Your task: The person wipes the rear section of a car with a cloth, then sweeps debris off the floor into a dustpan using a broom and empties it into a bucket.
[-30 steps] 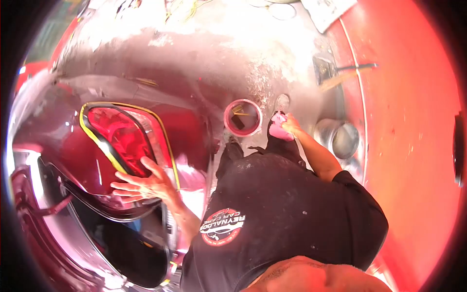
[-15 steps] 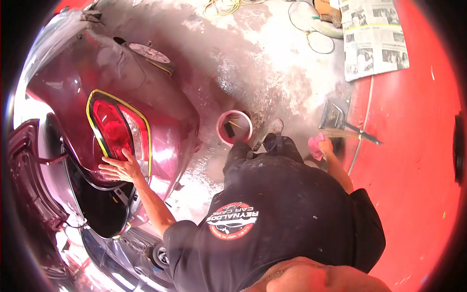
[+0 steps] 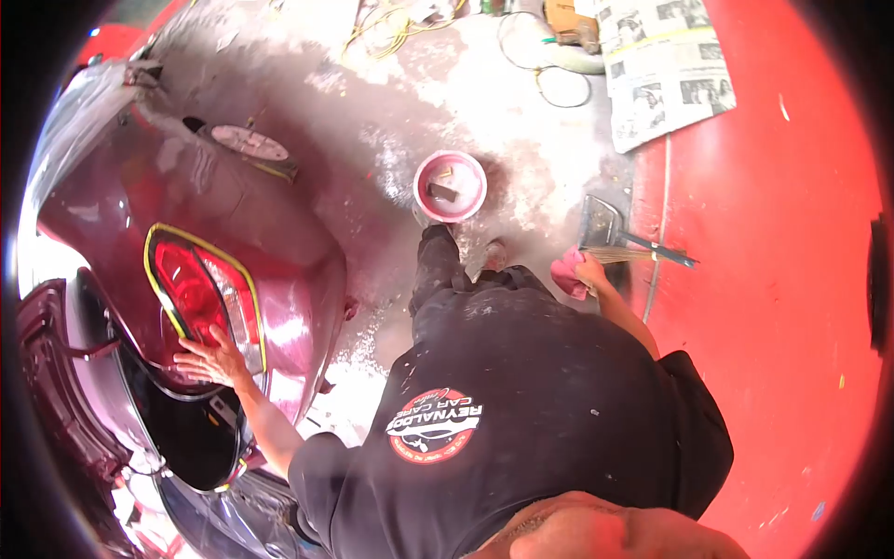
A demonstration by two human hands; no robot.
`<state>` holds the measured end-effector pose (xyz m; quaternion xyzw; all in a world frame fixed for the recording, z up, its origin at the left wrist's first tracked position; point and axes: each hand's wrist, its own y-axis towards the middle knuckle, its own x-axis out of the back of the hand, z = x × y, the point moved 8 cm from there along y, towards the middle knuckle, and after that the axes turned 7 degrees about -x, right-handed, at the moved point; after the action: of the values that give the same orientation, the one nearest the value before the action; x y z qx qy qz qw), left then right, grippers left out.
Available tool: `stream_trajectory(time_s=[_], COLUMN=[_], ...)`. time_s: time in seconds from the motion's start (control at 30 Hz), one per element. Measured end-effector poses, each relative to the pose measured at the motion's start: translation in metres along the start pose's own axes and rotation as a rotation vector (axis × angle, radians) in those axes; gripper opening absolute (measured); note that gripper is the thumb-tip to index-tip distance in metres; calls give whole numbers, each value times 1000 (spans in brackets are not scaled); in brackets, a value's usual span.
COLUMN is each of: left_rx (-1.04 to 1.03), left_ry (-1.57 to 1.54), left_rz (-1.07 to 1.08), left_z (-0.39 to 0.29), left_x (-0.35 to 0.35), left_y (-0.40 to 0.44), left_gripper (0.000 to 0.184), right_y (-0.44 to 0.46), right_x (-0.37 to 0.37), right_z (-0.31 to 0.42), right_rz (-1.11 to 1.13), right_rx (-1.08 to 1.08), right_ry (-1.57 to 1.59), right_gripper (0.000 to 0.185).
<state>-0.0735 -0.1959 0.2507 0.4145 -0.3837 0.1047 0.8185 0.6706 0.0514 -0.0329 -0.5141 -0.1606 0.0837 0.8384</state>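
The tail light (image 3: 191, 289) sat in the rear corner of the maroon car (image 3: 293, 252), a red lens with a clear strip along its outer side, and yellow tape (image 3: 223, 256) ran around its border. At the lens's lower end, next to the edge of the open trunk (image 3: 191, 429), the left hand (image 3: 212, 361) lay with its fingers spread wide and nothing in its grip; one finger reached over the red lens, though whether the palm pressed on the bodywork could not be told. The right hand (image 3: 590, 272), out on the other side of the body, was closed around a crumpled pink cloth (image 3: 566, 275), well apart from the lamp. Just beside that hand were straw-coloured bristles (image 3: 616, 253) and a dark dustpan (image 3: 601, 222), near the lower edge of a red panel (image 3: 764, 326). Between the two sides, on the stained floor (image 3: 372, 168) just ahead of the feet, stood a pink-rimmed bucket (image 3: 481, 197) with a dark block (image 3: 442, 193) in it. Farther out, newspaper (image 3: 661, 70) hung over the red panel's far end, a cardboard box (image 3: 566, 20) sat near the newspaper's edge, and a yellow cable (image 3: 386, 37) lay in loops on the floor.
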Motion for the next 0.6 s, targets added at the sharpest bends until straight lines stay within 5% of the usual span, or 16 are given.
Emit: stream_trajectory(time_s=[0.13, 0.33, 0.37, 0.6], left_rx=[34, 66, 89, 143], left_ry=[-21, 19, 12, 70], left_rz=[13, 13, 36, 110], left_z=[2, 1, 0, -5], left_x=[0, -4, -4, -3], left_y=[-2, -3, -3, -3], left_gripper=[86, 91, 92, 97], right_y=[59, 107, 110, 174], right_x=[24, 55, 61, 95], right_z=[-48, -83, -87, -53], right_rz=[-215, -389, -349, -420], right_rx=[82, 30, -130, 43], right_ry=[-277, -498, -308, -282], right_gripper=[44, 58, 47, 31])
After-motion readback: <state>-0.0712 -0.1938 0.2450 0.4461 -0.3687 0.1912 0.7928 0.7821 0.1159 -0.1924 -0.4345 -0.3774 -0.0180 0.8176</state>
